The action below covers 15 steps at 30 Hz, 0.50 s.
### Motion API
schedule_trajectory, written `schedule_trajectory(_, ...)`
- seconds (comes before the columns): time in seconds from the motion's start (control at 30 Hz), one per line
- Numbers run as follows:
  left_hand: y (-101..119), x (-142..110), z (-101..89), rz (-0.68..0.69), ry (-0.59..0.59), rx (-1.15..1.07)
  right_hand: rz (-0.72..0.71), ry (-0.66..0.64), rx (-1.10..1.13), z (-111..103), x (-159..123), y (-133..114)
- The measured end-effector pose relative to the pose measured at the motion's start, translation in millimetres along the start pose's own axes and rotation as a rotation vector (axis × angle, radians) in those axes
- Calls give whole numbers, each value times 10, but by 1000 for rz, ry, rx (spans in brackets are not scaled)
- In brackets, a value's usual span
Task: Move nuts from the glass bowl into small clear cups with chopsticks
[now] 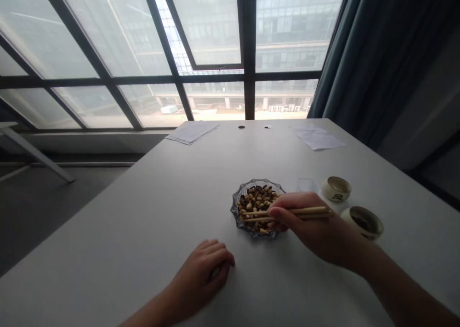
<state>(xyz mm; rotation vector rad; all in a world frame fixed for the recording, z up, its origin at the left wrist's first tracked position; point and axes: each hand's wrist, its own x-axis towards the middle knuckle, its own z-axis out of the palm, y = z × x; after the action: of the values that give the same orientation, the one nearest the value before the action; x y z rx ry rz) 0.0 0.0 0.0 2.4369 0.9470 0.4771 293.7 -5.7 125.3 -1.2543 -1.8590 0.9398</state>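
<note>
My right hand is closed around a pair of wooden chopsticks, held nearly level. Their tips reach over the left part of a scalloped glass bowl. A mix of nuts and dark seeds fills the bowl; whether the tips pinch a single piece I cannot tell. My left hand rests on the white table, below and left of the bowl, fingers loosely curled and nothing visible in them. Right of the bowl are two cream cups, the farther cup and the nearer cup, which holds something dark.
A small clear container stands behind my right hand. Papers lie on the far part of the white table: a stack on the left and loose sheets on the right. Beyond are windows and a dark curtain.
</note>
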Motion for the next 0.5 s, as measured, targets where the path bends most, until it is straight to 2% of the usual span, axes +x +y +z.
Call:
schedule_trajectory(0.17, -9, -8, 11, -10, -11, 10, 73, 127, -103, -46, 1, 96)
schedule_trajectory(0.27, -6, -8, 5, -9, -11, 11, 68, 200, -84, -87, 6, 93)
schedule_trajectory(0.33, -5, -6, -1, -5, -11, 9, 28, 181, -47, -59, 18, 80)
schedule_trajectory(0.43, -8, -4, -1, -2, -7, 4, -20, 78, -42, 13, 36, 78)
schedule_trajectory(0.5, -10, -4, 5, -6, -3, 5, -15, 85, -74, 27, 34, 89)
